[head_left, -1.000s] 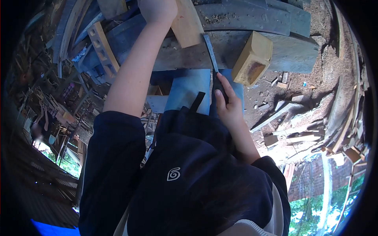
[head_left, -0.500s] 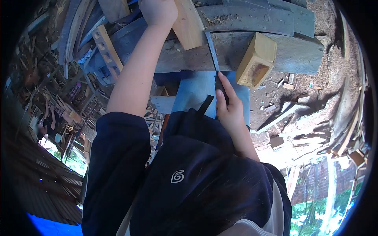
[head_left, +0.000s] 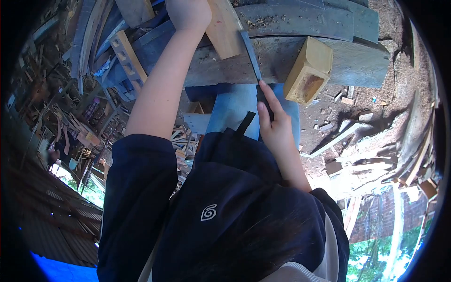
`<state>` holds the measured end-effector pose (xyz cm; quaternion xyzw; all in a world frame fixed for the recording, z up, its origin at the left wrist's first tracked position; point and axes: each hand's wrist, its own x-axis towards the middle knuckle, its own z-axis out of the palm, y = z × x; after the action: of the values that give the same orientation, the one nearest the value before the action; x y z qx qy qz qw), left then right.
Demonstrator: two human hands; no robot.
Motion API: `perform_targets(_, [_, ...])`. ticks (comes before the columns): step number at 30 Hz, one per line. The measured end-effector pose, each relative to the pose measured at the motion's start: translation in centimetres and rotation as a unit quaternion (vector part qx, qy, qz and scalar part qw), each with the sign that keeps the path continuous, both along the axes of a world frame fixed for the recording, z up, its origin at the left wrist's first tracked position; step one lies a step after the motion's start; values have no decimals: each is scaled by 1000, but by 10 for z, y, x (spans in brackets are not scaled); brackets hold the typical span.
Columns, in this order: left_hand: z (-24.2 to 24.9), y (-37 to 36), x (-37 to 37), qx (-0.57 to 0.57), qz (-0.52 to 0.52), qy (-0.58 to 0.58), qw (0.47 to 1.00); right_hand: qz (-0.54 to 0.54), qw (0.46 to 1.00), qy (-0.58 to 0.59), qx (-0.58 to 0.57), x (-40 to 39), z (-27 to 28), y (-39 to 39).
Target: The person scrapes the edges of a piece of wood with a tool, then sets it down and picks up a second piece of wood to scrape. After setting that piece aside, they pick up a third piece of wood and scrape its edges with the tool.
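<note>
In the head view my right hand grips the dark handle of a narrow, file-like metal tool, its index finger stretched along it. The tool's flat blade lies against the right edge of a light wooden piece. My left hand is at the top, beside that wooden piece and overlapping its left side; its fingers are cut off by the frame. Under the wooden piece is a thick grey plank. A yellowish wooden block with a dark, worn hollow in its end sits on the plank, right of the tool.
A notched wooden strip leans left of my forearm. Curved grey boards lie behind the plank, with shavings on them. Wood offcuts litter the ground at right. Another person is far off at left.
My right hand has moved slightly forward, and the tool's tip has slid farther up along the wooden piece's edge. My left hand has stayed in place.
</note>
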<state>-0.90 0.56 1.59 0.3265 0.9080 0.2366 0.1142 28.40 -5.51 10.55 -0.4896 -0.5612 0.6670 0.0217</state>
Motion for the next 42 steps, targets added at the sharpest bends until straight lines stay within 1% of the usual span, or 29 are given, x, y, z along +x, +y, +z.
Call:
perform_targets(2, [-2, -1, 0, 12, 5, 1, 1000, -5, 998, 25, 60, 5, -6, -9])
perform_targets(3, [-3, -2, 1, 12, 5, 0, 1000, -6, 998, 23, 60, -3, -4, -2])
perform_targets(5, [-3, -3, 3, 3, 5, 2, 1000, -2, 1000, 4, 3, -27, -1, 22])
perform_targets(9, [0, 2, -2, -7, 3, 16, 1000, -13, 998, 32, 52, -27, -8, 17])
perform_targets(11, [4, 4, -2, 1, 9, 1, 1000, 15, 1000, -7, 13, -5, -2, 4])
perform_targets(15, [4, 2, 5, 15, 21, -29, 999, -15, 1000, 3, 15, -31, 3, 23])
perform_targets(17, [-1, -1, 0, 7, -6, 23, 1000, 4, 997, -41, -64, -46, 6, 40])
perform_targets(18, [-5, -2, -1, 8, -7, 25, 1000, 2, 997, -39, -63, -40, 5, 34])
perform_targets(20, [-11, -5, -3, 34, -16, 18, 999, 1, 1000, 0, 21, -20, 0, 15])
perform_targets(21, [-6, -2, -3, 34, -16, 19, 999, 1, 1000, 1, 21, -21, 0, 15])
perform_targets(23, [3, 1, 0, 4, 13, -48, 999, -16, 1000, 13, 13, -21, 1, 14])
perform_targets(24, [3, 0, 2, 4, 13, -51, 999, -16, 1000, 11, 13, -30, 1, 19])
perform_targets(26, [0, -1, 2, 21, -4, 3, 1000, -26, 999, -2, -39, -63, 0, 47])
perform_targets(27, [0, -1, 2, 24, -4, 5, 1000, 5, 993, -51, -102, -70, 6, 59])
perform_targets(28, [-1, -1, 2, 27, -4, -6, 1000, 4, 994, -50, -100, -67, 5, 55])
perform_targets(30, [-1, -2, 0, 30, -5, -17, 999, 6, 1000, -9, 22, -50, 4, 38])
perform_targets(31, [-1, -2, 0, 28, -6, -12, 1000, 8, 1000, -8, 26, -47, 3, 33])
perform_targets(33, [-3, -4, -2, 27, -5, -8, 1000, -15, 1000, 5, 7, -42, 2, 28])
perform_targets(34, [-4, -6, -2, 38, -13, -7, 999, -14, 1000, 3, 9, -52, 4, 37])
perform_targets(36, [-6, -8, 0, 52, -18, -6, 998, -8, 999, 1, -38, -78, 1, 58])
perform_targets(38, [-5, -8, -2, 53, -22, -22, 998, -1, 1000, -4, -19, -72, 0, 56])
perform_targets(40, [-2, -8, 0, 39, -13, -15, 999, 6, 1000, -11, -7, -63, 3, 49])
perform_targets(42, [0, -5, -1, 31, -5, -9, 999, -18, 995, -22, -98, -57, 8, 47])
